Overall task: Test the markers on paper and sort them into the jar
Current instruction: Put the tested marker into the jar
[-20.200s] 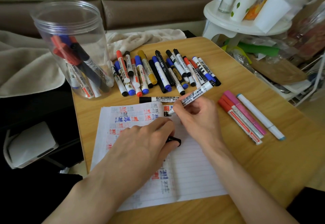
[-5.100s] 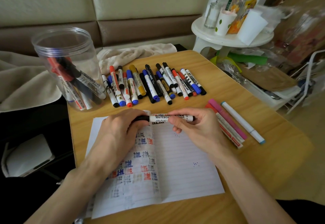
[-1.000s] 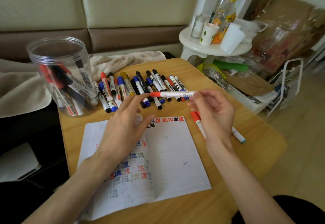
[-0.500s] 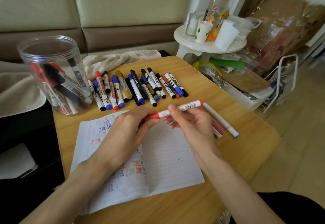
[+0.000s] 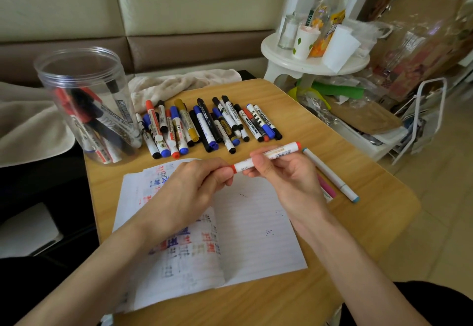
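A white marker with red ends [image 5: 271, 156] is held level above the lined paper [image 5: 250, 228]. My right hand [image 5: 286, 179] grips its barrel. My left hand [image 5: 189, 190] is closed around its red cap end, which is mostly hidden by the fingers. The paper carries red, blue and black test scribbles on its left half. A clear plastic jar [image 5: 84, 100] with several markers inside stands at the table's far left. A row of several markers [image 5: 204, 123] lies between the jar and the table's far edge.
A white marker with a blue tip [image 5: 330, 174] and a pink marker [image 5: 327, 187] lie right of my right hand. A beige towel [image 5: 179, 82] lies behind the wooden table [image 5: 332, 249]. A white stool [image 5: 312, 64] with cups and bottles stands far right.
Both hands brought the red-ended marker down toward the paper. My left hand, open a second ago, has closed over the marker's cap end.
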`<action>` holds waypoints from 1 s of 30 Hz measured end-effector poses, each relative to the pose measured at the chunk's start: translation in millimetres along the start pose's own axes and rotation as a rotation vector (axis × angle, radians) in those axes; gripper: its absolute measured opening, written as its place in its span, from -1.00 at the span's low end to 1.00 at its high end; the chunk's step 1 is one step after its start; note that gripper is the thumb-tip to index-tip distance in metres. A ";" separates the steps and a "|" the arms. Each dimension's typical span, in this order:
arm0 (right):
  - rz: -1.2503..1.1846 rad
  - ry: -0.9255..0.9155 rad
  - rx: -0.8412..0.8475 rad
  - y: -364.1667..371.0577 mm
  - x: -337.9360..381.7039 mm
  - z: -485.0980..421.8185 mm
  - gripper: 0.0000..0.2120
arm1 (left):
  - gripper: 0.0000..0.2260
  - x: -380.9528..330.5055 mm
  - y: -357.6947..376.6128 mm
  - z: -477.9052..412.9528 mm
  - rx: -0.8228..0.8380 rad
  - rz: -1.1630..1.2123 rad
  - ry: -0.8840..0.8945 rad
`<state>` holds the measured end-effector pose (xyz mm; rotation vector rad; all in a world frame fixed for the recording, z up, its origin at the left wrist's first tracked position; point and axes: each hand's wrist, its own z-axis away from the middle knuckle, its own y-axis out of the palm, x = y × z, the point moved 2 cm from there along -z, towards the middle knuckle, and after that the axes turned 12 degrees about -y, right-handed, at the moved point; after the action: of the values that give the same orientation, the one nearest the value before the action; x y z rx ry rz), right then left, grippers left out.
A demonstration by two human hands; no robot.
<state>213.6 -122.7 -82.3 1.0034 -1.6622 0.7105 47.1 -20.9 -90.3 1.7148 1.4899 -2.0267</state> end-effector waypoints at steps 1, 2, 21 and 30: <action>-0.007 -0.001 0.013 -0.6 0.3 -1.0 -0.78 | -0.74 -0.8 -1.5 -0.5 0.025 0.015 -0.010; -0.010 -0.001 0.026 -0.6 0.5 -2.5 -0.77 | -0.74 -1.3 -3.2 -1.0 0.053 0.023 -0.023; -0.049 0.054 -0.020 18.6 -14.2 3.0 -0.72 | -0.78 0.0 -3.4 4.2 -0.024 -0.063 -0.061; -0.082 0.056 0.026 18.1 -20.4 -0.7 -0.73 | -0.70 4.9 -2.1 0.8 0.138 0.056 -0.181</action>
<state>200.6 -107.9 -101.2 1.0545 -1.5584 0.7011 43.4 -18.1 -93.1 1.5495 1.2614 -2.2341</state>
